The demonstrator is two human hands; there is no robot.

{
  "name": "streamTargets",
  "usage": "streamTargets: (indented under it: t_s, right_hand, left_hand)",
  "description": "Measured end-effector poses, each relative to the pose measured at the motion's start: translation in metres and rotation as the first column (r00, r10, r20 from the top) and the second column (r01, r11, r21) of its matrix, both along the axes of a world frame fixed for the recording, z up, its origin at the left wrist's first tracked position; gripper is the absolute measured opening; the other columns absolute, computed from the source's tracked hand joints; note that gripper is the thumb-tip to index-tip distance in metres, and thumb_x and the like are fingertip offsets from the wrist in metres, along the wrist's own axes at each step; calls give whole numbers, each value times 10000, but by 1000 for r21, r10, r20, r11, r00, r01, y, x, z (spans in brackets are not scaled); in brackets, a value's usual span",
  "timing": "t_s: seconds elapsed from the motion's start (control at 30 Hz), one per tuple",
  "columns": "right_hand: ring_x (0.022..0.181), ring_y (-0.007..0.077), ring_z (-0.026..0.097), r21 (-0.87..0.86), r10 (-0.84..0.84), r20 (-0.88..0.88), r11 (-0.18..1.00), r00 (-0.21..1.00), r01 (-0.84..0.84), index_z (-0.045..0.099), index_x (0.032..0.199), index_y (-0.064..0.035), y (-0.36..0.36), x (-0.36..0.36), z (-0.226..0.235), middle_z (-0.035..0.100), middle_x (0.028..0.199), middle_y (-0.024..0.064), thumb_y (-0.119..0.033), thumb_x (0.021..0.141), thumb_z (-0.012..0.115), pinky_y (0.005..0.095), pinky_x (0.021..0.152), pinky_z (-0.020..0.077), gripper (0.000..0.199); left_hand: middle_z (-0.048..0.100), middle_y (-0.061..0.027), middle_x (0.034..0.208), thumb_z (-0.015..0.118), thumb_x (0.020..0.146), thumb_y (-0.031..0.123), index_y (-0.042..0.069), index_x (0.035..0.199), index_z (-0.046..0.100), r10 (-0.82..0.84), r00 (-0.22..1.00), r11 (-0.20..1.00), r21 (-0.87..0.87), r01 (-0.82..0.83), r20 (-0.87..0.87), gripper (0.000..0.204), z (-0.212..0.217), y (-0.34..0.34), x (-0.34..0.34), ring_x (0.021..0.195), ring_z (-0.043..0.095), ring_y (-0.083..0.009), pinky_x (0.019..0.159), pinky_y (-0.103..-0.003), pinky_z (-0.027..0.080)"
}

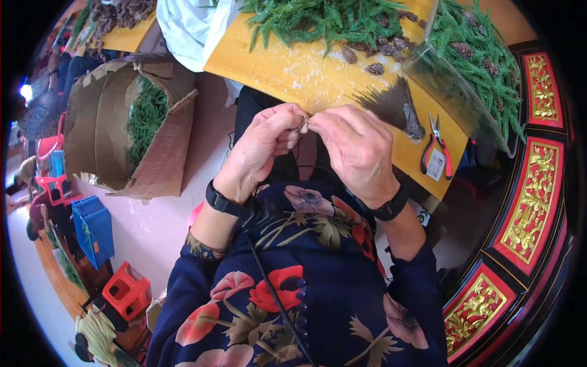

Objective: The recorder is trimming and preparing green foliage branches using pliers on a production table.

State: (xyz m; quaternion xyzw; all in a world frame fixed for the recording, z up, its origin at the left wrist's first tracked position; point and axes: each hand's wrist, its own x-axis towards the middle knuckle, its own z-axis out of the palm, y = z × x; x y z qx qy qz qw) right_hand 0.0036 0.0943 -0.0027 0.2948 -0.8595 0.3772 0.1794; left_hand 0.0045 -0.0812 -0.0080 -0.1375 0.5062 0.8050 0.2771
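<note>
Over my lap, just off the table's near edge, both hands meet with fingertips almost touching. My left hand [272,131] is closed in a pinch round a small brownish piece [301,122], mostly hidden by the fingers. Pinched close against it is my right hand [358,144]; what its fingertips grip is too small to make out. To the right on the yellow table [287,76] lie a fanned bundle of thin dark wires [394,107] and pliers [436,153] with red and black handles, jaws pointing away.
Several pine cones [375,68] and green artificial pine branches [330,21] lie at the table's far side. A clear bin [461,85] of greenery stands at right, beside red-and-gold carved panels [532,196]. On the left are a cardboard box [165,144], a blue crate [93,229] and a red stool [126,290].
</note>
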Motion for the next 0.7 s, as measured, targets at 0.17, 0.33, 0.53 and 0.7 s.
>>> streamTargets:
  t_s: [0.17,0.33,0.53,0.7]
  right_hand:
    - [754,238,646,-29,123,-125,991,985,-127,642,894,-17,1,-4,-3,631,956,111,52,716,693,313,629,515,198]
    - [790,243,660,-88,198,-29,976,980,-200,645,921,-11,5,-9,-9,643,960,109,79,699,697,312,658,533,245]
    - [782,247,663,-116,173,-81,977,982,-181,647,931,-13,10,-11,-10,659,909,106,72,700,703,311,659,532,252]
    - [761,255,659,-173,125,-26,977,992,-128,642,920,-16,11,-8,-12,661,860,107,76,697,702,310,656,526,248]
  left_hand:
    - [367,104,590,526,870,188,64,774,580,-32,999,999,-23,32,17,167,0,3,0,487,253,-2,444,-189,171]
    - [336,108,591,504,898,218,68,799,577,-90,995,996,-9,90,46,193,2,-2,2,486,242,-4,444,-189,167]
    - [304,106,593,477,917,231,63,840,574,-160,986,986,44,158,48,209,5,-2,1,486,225,-8,444,-193,165]
    - [313,97,602,498,919,195,55,858,563,-131,991,991,29,131,4,166,11,2,2,504,244,-15,457,-192,186]
